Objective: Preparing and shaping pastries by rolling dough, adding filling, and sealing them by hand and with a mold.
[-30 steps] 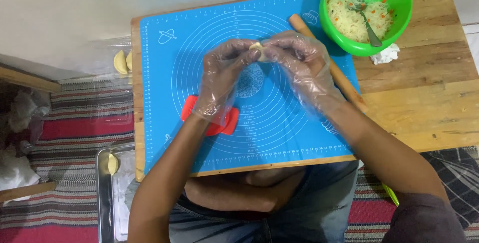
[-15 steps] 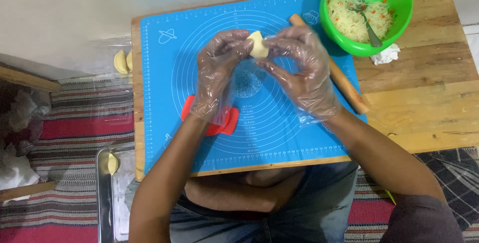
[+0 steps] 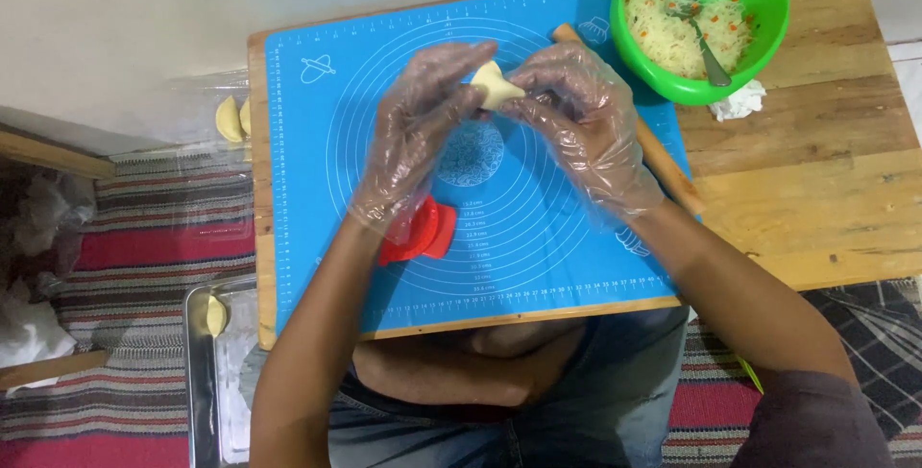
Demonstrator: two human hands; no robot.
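Blue silicone pastry mat (image 3: 317, 238) with ring markings lies on a wooden table (image 3: 826, 190). Green bowl (image 3: 759, 17) at the mat's top right corner holds shredded filling (image 3: 667, 31) with orange flecks, metal spoon (image 3: 699, 36) resting in it. Crumpled white tissue (image 3: 738, 101) just below the bowl. Wooden rolling pin (image 3: 667, 166) along the mat's right edge. Red plastic dumpling press (image 3: 427, 230) near mat centre. Two folded dumplings (image 3: 233, 119) left of the table; one more dumpling (image 3: 215, 316) on a metal tray (image 3: 200, 401) lower left. Striped rug (image 3: 125, 228) underneath.
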